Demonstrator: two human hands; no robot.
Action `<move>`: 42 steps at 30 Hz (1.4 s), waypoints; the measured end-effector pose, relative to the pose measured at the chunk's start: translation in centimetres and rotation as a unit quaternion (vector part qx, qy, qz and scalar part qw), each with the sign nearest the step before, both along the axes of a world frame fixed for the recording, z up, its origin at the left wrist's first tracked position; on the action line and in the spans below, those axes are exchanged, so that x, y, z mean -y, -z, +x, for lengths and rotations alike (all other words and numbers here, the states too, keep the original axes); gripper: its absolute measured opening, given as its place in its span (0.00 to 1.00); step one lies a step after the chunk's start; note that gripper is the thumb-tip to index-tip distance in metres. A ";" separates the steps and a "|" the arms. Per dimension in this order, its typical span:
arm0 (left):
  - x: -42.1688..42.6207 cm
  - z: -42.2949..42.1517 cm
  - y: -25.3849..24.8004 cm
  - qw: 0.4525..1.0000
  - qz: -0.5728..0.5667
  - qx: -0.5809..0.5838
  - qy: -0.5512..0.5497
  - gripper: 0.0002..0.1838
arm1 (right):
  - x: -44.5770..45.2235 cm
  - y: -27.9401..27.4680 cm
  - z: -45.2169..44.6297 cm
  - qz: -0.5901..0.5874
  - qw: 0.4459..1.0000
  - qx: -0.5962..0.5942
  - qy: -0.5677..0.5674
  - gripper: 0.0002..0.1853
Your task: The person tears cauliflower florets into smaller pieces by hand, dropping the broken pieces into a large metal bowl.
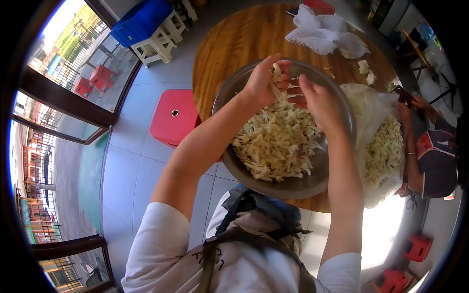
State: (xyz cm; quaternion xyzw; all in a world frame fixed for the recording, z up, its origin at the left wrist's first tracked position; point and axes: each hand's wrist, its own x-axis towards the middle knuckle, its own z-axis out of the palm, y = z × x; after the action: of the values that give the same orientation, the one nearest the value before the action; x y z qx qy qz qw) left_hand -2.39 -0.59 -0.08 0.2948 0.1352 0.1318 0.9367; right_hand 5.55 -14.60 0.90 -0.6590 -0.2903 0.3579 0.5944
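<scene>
A large metal basin (222, 105) sits at the near edge of the round wooden table, with a heap of cauliflower pieces (281, 141) in it. Over the far side of the basin, my left hand (264, 83) has its fingers curled around a pale cauliflower floret (277, 73). Facing it, my right hand (317, 102) has its thumb raised and its fingers stretched toward the left one, apart from each other. Nothing shows in the right palm, though part of it is turned away.
Right of the basin stands a clear plastic bag (386, 151) full of cut cauliflower. White mesh netting (322, 31) and loose florets (366, 71) lie on the wooden table (220, 44). Another person (432, 151) works at the right. A red stool (176, 117) stands left of the table.
</scene>
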 end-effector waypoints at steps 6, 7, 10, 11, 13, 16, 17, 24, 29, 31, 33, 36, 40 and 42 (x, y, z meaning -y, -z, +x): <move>0.3 0.4 0.0 0.996 -0.017 -0.012 -0.089 0.10 | -0.4 0.4 -1.3 0.001 0.996 -0.059 -0.070 0.18; 0.3 0.6 0.2 0.996 0.003 -0.010 -0.093 0.10 | -0.4 0.3 -1.1 0.014 0.997 -0.059 -0.053 0.17; 0.4 0.6 0.0 0.990 0.024 -0.038 -0.131 0.08 | -0.1 -0.2 -0.4 0.065 0.995 -0.081 -0.003 0.15; 0.5 0.5 -0.2 0.987 0.026 -0.053 -0.149 0.08 | 0.0 -0.2 -0.1 0.089 0.990 -0.106 0.010 0.14; 0.2 0.4 0.1 0.990 0.036 -0.071 -0.112 0.08 | 0.3 -0.4 0.2 0.129 0.980 -0.150 0.033 0.13; 0.4 0.2 -0.1 0.997 0.043 -0.059 -0.023 0.10 | 0.5 -0.2 0.9 0.162 0.971 -0.172 0.037 0.13; 0.7 0.1 -0.3 0.998 0.044 -0.049 0.014 0.10 | 0.4 -0.1 1.0 0.170 0.969 -0.174 0.045 0.13; 1.4 -0.2 -0.6 0.991 0.117 -0.040 0.041 0.08 | 0.3 -0.2 1.0 0.181 0.966 -0.163 0.083 0.13; 1.4 -0.1 -0.5 0.987 0.153 -0.035 0.038 0.08 | 0.3 0.0 1.5 0.194 0.958 -0.189 0.097 0.13; 1.6 -0.2 -0.5 0.985 0.167 -0.037 0.036 0.09 | 0.4 0.0 1.6 0.198 0.956 -0.195 0.092 0.13; 1.5 -0.1 -0.5 0.983 0.176 -0.040 0.034 0.10 | 0.4 0.0 1.6 0.203 0.954 -0.203 0.091 0.13; 1.5 -0.2 -0.5 0.988 0.153 -0.022 0.026 0.15 | 0.4 0.2 1.9 0.204 0.952 -0.205 0.103 0.12; 1.0 0.1 -0.2 0.995 0.081 -0.054 -0.018 0.21 | 0.3 1.1 2.5 0.203 0.949 -0.193 0.142 0.12; 0.7 0.1 -0.1 0.997 0.040 -0.063 -0.036 0.24 | 0.2 0.6 2.2 0.163 0.964 -0.100 0.184 0.13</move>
State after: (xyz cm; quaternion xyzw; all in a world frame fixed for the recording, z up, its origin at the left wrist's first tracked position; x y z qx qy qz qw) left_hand -2.29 -1.25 0.06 0.3347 0.1994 0.1519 0.9084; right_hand 7.73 -14.81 0.27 -0.5560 -0.1576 0.2543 0.7755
